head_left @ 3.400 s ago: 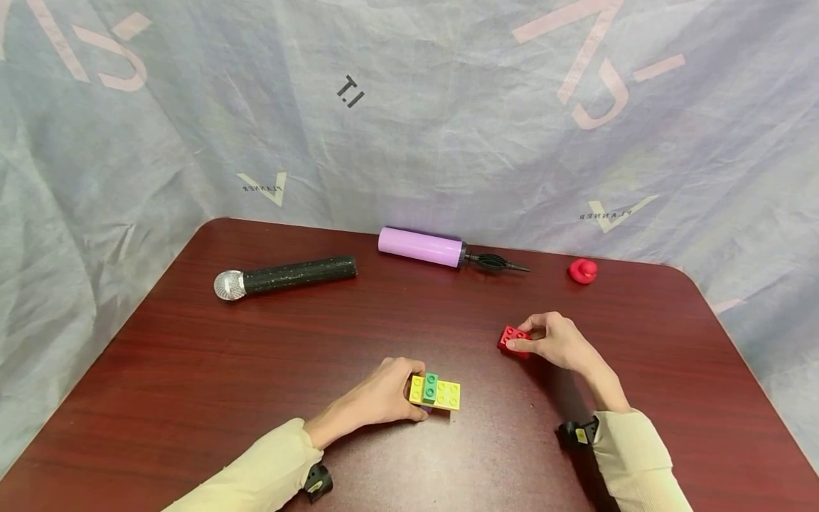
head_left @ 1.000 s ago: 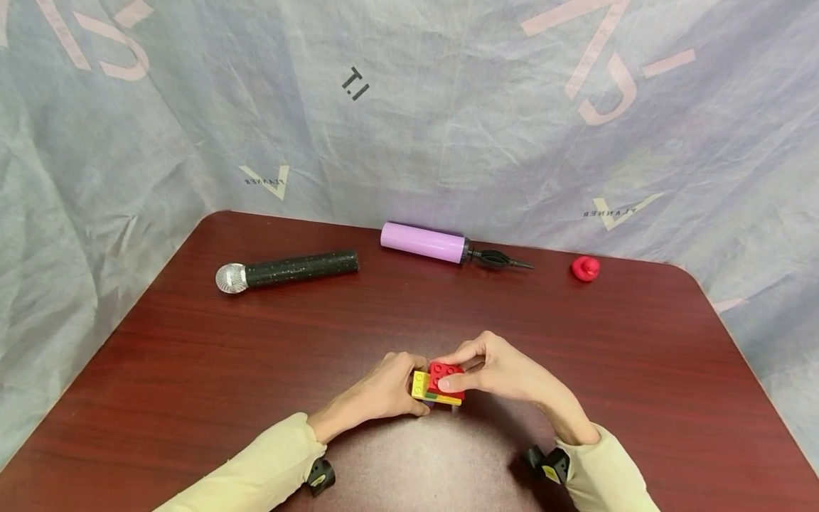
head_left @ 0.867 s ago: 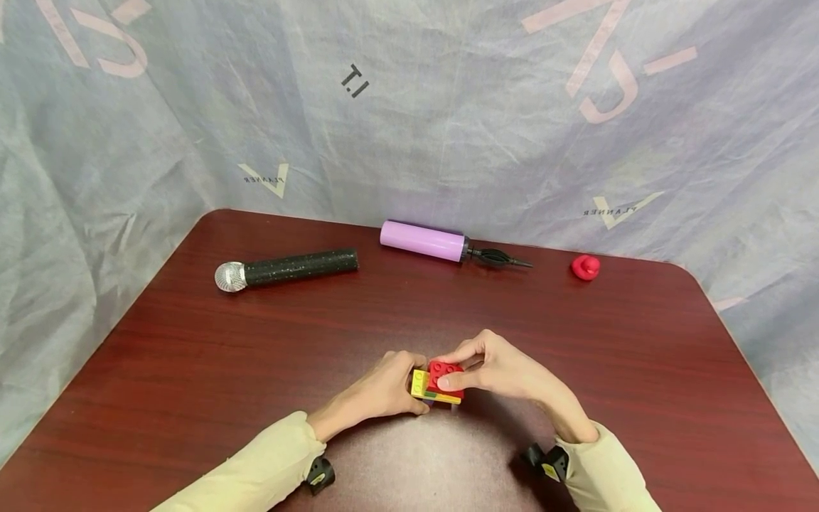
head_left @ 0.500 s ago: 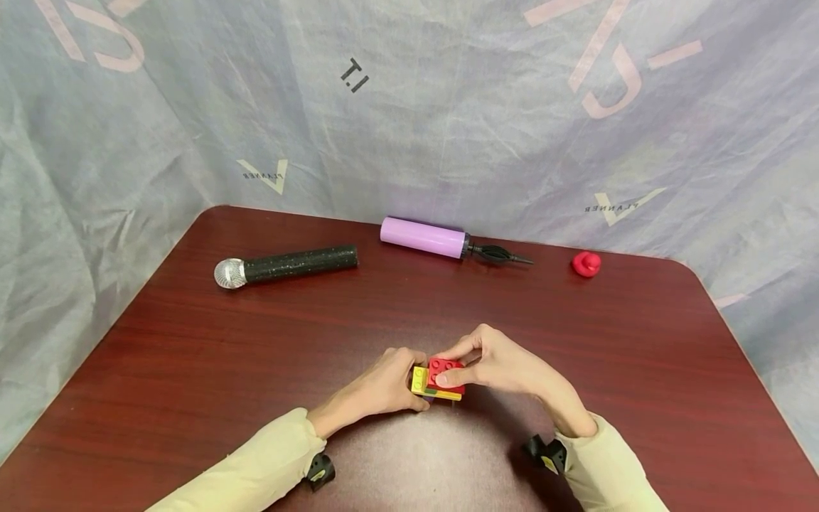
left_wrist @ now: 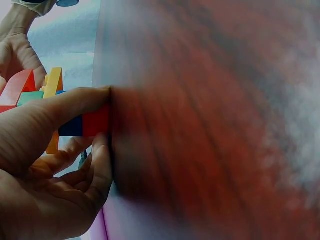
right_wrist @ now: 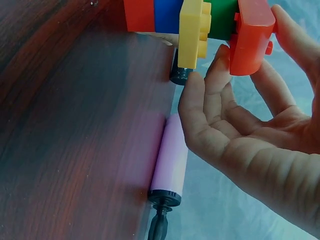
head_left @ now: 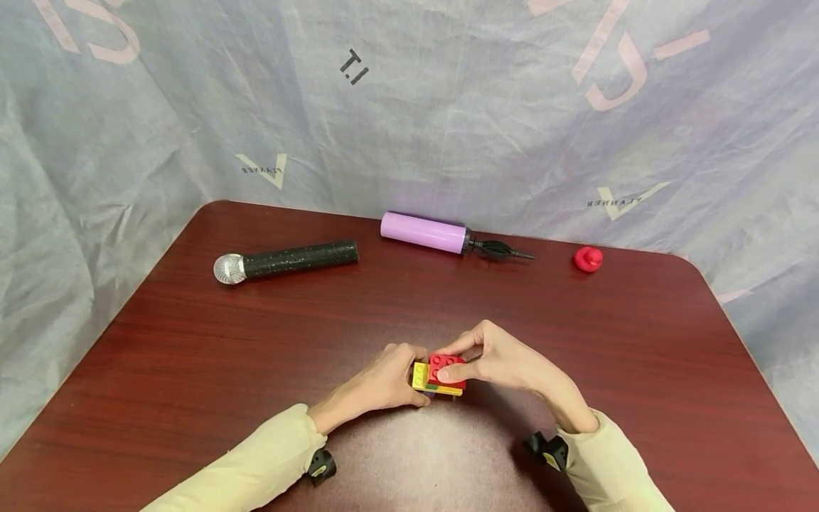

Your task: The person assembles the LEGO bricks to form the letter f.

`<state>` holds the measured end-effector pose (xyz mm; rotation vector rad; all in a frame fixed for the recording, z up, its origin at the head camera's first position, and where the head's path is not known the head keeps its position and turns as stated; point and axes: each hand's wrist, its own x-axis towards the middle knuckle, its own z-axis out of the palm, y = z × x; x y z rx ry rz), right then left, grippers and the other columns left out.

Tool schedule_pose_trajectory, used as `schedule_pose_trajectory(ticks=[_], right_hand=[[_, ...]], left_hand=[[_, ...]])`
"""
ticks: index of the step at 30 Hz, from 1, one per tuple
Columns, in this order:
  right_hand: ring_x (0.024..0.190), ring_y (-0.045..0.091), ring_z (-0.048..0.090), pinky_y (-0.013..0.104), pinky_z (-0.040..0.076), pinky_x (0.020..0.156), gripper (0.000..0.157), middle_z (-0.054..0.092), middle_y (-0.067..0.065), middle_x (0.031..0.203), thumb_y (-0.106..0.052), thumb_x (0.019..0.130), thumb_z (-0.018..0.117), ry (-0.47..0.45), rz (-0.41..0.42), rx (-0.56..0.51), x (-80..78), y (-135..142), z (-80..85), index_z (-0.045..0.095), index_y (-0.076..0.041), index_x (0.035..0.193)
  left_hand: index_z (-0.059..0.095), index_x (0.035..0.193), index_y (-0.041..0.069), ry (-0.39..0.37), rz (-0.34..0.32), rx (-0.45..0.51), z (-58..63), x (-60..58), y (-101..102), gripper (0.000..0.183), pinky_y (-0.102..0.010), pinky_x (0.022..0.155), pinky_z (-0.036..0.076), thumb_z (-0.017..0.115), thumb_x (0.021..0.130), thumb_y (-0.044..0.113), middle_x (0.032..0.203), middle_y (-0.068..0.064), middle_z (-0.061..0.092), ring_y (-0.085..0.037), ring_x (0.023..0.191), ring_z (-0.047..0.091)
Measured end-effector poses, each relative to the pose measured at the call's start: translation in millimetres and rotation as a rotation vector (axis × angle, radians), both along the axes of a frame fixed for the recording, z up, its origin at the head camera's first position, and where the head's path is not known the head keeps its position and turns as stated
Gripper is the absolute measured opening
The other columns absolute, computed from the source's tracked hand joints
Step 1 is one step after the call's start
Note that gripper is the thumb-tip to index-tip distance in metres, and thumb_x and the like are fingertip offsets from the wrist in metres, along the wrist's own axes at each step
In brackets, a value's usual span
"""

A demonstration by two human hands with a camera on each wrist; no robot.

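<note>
A short tower of toy building bricks stands on the table near the middle in the head view. From the table up it has a red brick (right_wrist: 139, 15), a blue brick (right_wrist: 167, 15), a long yellow brick (head_left: 419, 377), a green brick (right_wrist: 223, 21) and a wider red brick (head_left: 441, 359) on top. My left hand (head_left: 379, 380) grips the lower bricks from the left, thumb and fingers on opposite sides. My right hand (head_left: 508, 361) pinches the top red brick, which touches the green one. Whether these two are fully joined, I cannot tell.
Along the back of the dark red table (head_left: 288, 320) lie a black microphone (head_left: 294, 261) with a silver head, a purple hand pump (head_left: 424, 232) with a black nozzle, and a red rubber duck (head_left: 588, 259). A grey cloth (head_left: 416, 128) hangs behind.
Since the earliest frame, my right hand has brought the red brick leftward onto the green brick. In the last second both hands stay at the tower, and the view tilts slightly.
</note>
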<state>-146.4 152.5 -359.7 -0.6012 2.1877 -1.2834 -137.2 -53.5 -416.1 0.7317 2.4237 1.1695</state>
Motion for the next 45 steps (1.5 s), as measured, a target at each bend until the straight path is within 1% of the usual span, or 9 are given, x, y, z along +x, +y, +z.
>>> schedule_pose_trajectory(ticks=[4, 9, 20, 24, 29, 34, 38, 42, 45], right_hand=[[0.079, 0.007, 0.059, 0.02, 0.048, 0.066, 0.031, 0.074, 0.009, 0.097, -0.014, 0.082, 0.078, -0.003, -0.01, -0.01, 1.3, 0.2, -0.8, 0.073, -0.001, 0.11], [0.086, 0.015, 0.063, 0.026, 0.052, 0.071, 0.029, 0.074, 0.005, 0.097, -0.018, 0.082, 0.079, -0.012, -0.032, -0.013, 2.2, 1.3, -5.5, 0.075, -0.007, 0.108], [0.089, 0.013, 0.059, 0.031, 0.054, 0.079, 0.029, 0.065, 0.002, 0.092, -0.02, 0.082, 0.079, 0.132, 0.022, -0.035, 0.7, 7.2, -10.1, 0.076, -0.009, 0.108], [0.089, 0.013, 0.059, 0.03, 0.054, 0.078, 0.03, 0.066, -0.001, 0.094, -0.025, 0.085, 0.076, 0.198, 0.045, -0.019, -1.0, 11.3, -9.6, 0.074, -0.01, 0.111], [0.086, 0.012, 0.06, 0.029, 0.054, 0.076, 0.028, 0.067, -0.003, 0.094, -0.023, 0.087, 0.074, 0.245, 0.048, 0.014, -6.1, 18.1, -9.1, 0.072, -0.011, 0.112], [0.082, 0.014, 0.061, 0.027, 0.053, 0.072, 0.019, 0.066, -0.002, 0.089, -0.024, 0.088, 0.073, 0.263, 0.0, 0.022, -11.1, 23.2, -8.6, 0.069, -0.016, 0.105], [0.081, 0.015, 0.063, 0.028, 0.052, 0.072, 0.019, 0.067, -0.003, 0.089, -0.027, 0.089, 0.072, 0.272, -0.04, 0.015, -14.2, 25.5, -6.5, 0.068, -0.019, 0.106], [0.08, 0.014, 0.064, 0.028, 0.053, 0.073, 0.019, 0.069, -0.004, 0.091, -0.027, 0.092, 0.068, 0.287, -0.08, 0.02, -17.9, 27.2, -5.0, 0.068, -0.017, 0.108], [0.081, 0.016, 0.066, 0.028, 0.053, 0.074, 0.019, 0.07, -0.001, 0.093, -0.023, 0.094, 0.065, 0.304, -0.075, 0.023, -22.2, 29.1, -5.9, 0.069, -0.011, 0.109]], left_hand=[[0.067, 0.097, 0.006, -0.002, 0.005, -0.005, 0.8, 0.5, -0.6, 0.035, -0.02, 0.059, 0.044, 0.086, 0.068, 0.004, 0.078, 0.007, 0.062, -0.005, 0.066, 0.048], [0.066, 0.097, 0.006, -0.002, 0.012, 0.002, -0.6, 2.8, -1.1, 0.035, -0.021, 0.059, 0.045, 0.086, 0.068, 0.005, 0.077, 0.007, 0.061, -0.005, 0.067, 0.05], [0.067, 0.098, 0.006, 0.046, -0.005, 0.027, -3.3, 2.8, -1.7, 0.036, -0.02, 0.06, 0.044, 0.087, 0.068, 0.009, 0.077, 0.008, 0.062, -0.003, 0.066, 0.05], [0.067, 0.098, 0.005, 0.029, -0.012, 0.049, -2.9, 2.6, -2.7, 0.035, -0.019, 0.053, 0.042, 0.087, 0.07, 0.011, 0.071, 0.008, 0.06, -0.002, 0.058, 0.048], [0.067, 0.098, 0.002, -0.037, -0.004, 0.104, -1.3, 2.2, -4.9, 0.033, -0.019, 0.046, 0.04, 0.086, 0.072, 0.011, 0.063, 0.006, 0.057, -0.003, 0.049, 0.048], [0.068, 0.099, 0.001, -0.105, 0.024, 0.154, -0.7, 0.2, -3.9, 0.032, -0.02, 0.052, 0.043, 0.085, 0.074, 0.012, 0.07, 0.003, 0.061, -0.006, 0.056, 0.052], [0.069, 0.1, 0.001, -0.166, 0.049, 0.218, -1.0, 0.3, -1.6, 0.03, -0.021, 0.058, 0.048, 0.083, 0.076, 0.012, 0.08, 0.0, 0.066, -0.009, 0.065, 0.057], [0.069, 0.101, -0.001, -0.26, 0.087, 0.3, -0.9, 3.1, 0.6, 0.027, -0.023, 0.059, 0.049, 0.08, 0.079, 0.012, 0.081, -0.003, 0.067, -0.012, 0.068, 0.06], [0.068, 0.099, -0.002, -0.352, 0.129, 0.353, -0.1, 5.8, 3.3, 0.026, -0.023, 0.059, 0.049, 0.079, 0.081, 0.014, 0.075, -0.002, 0.065, -0.012, 0.066, 0.06]])
